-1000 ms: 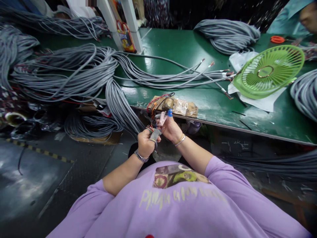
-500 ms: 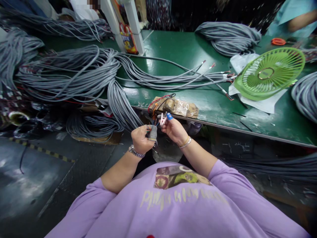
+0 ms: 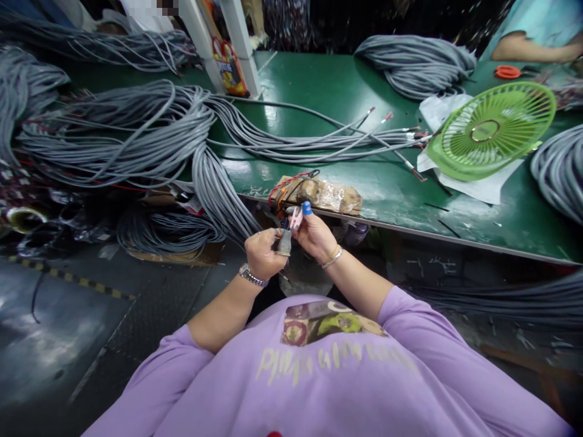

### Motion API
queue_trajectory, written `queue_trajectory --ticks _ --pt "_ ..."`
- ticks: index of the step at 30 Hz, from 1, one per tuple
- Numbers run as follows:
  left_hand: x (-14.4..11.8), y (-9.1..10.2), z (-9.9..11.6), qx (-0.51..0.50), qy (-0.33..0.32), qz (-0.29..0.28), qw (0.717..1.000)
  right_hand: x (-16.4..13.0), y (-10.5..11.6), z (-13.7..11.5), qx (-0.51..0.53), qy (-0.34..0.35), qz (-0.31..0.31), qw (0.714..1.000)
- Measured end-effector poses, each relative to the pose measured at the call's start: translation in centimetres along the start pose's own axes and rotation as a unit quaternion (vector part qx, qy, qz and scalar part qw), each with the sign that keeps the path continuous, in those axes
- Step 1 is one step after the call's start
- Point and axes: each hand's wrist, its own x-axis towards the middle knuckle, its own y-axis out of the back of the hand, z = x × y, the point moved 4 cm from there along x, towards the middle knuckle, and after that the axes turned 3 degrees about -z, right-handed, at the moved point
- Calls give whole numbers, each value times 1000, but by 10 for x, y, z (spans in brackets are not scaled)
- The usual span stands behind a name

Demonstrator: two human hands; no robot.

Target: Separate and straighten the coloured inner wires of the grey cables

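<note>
Between the fingers of my left hand (image 3: 264,252) is a grey cable end (image 3: 284,243) with thin coloured wires showing at its top. The hand is closed round it. Just to the right, my right hand (image 3: 319,237) pinches a small pale pink clip-like piece (image 3: 296,217) against those wires; a blue cover (image 3: 306,208) sits on the thumb tip. The fingers partly hide how the piece meets the wires. Right behind both hands, a taped brown block (image 3: 330,195) with red and black leads lies at the bench edge.
Grey cable bundles (image 3: 118,133) spread over the green bench (image 3: 291,73), their stripped ends pointing right. A green fan (image 3: 492,133) stands on white paper at the right. Across the bench are another cable coil (image 3: 414,64), orange-handled scissors (image 3: 507,72) and a co-worker's arm (image 3: 532,47).
The pink piece has turned, and its spread prongs now look closer together. My two hands are slightly nearer each other. Across the bench, the co-worker's arm has come lower.
</note>
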Motion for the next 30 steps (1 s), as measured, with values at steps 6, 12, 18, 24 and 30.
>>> queue_trajectory --ticks 6,12,18,24,30 --pt "-5 3 -1 -72 64 -1 995 -4 5 4 8 -43 -20 999" --pt "-25 1 -11 -298 208 4 932 -15 36 3 -14 -70 -12 997" --pt "-40 10 -17 -409 282 45 867 -39 85 12 -32 -87 22 995" --pt "-48 15 -14 -427 281 62 857 -72 143 25 -69 -95 110 987" --pt "-54 14 3 -423 262 32 867 -91 173 22 -86 -66 140 984"
